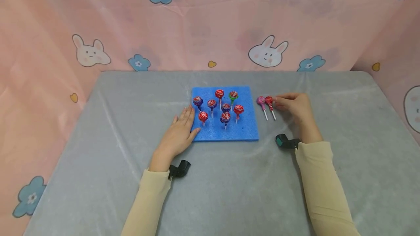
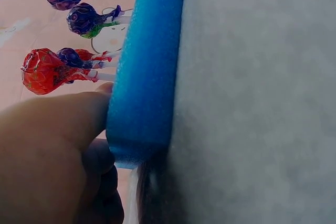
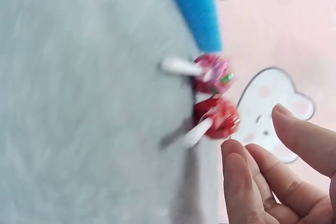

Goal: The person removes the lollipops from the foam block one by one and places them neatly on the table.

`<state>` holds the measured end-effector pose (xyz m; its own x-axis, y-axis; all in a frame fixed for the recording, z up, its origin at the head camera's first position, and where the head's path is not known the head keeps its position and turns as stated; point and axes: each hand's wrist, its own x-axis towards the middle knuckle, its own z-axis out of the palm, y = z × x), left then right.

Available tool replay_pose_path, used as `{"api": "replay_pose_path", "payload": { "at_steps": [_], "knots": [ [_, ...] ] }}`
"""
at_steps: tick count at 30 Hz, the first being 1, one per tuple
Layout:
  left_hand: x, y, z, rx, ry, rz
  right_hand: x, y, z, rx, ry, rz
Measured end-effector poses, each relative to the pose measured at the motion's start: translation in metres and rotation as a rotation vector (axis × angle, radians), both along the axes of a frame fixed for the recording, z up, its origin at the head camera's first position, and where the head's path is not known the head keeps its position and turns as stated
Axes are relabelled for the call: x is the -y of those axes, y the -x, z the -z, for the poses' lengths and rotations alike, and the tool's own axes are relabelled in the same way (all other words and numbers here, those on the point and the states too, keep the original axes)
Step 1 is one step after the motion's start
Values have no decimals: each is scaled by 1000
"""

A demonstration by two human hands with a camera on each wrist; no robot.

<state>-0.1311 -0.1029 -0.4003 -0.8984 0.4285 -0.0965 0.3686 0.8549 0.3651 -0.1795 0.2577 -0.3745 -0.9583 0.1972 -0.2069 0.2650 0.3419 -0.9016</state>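
Along the left edge of a blue foam board [image 1: 244, 132] lies my left hand [image 1: 177, 134], fingers straight and thumb on the near left corner. Several wrapped lollipops, among them a red one [image 1: 238, 109], a purple one [image 1: 198, 101] and a green one [image 1: 233, 95], stand upright in the foam. To the right of the board, a pink lollipop [image 1: 261, 100] and a red-wrapped lollipop [image 1: 269, 101] lie side by side on the table. My right hand [image 1: 298, 108] is beside the red-wrapped one; the right wrist view shows thumb and fingers [image 3: 239, 177] spread apart, not pinching it.
A grey cloth covers the table [image 1: 229, 185]. Behind it hangs a pink curtain [image 1: 203, 21] with rabbits and flowers. Dark wrist cameras are worn at the left cuff [image 1: 152, 183] and right cuff [image 1: 314, 150].
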Motion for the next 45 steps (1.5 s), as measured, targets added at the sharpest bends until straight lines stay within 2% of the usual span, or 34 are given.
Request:
{"api": "replay_pose_path", "payload": {
  "at_steps": [4, 9, 12, 18, 22, 26, 32, 34, 40, 45],
  "knots": [
    [-1, 0, -1, -1, -4, 1, 5, -5, -9, 10, -46, -16],
    [0, -1, -2, -9, -10, 5, 15, -11, -19, -21, -14, -92],
    [0, -1, -2, -9, -8, 3, 21, -13, -20, -56, -1, -132],
    [0, -1, -1, -14, -12, 4, 33, -16, -18, -42, 3, -132],
    [-1, 0, 0, -13, -14, 5, 39, -18, -19, -84, 7, -196],
    [0, 1, 2, -13, -16, 6, 47, -20, -20, -154, 101, -253],
    [0, 1, 2, -16, -19, 9, 53, -20, -17, -197, 199, -327],
    [0, 2, 1, -17, -16, 9, 55, -20, -17, -194, 210, -344],
    [0, 2, 0, -5, -5, 5, 62, -21, -18, -143, 141, -377],
    [0, 2, 0, 10, 9, 2, 67, -19, -13, -108, 127, -396]
  ]
}}
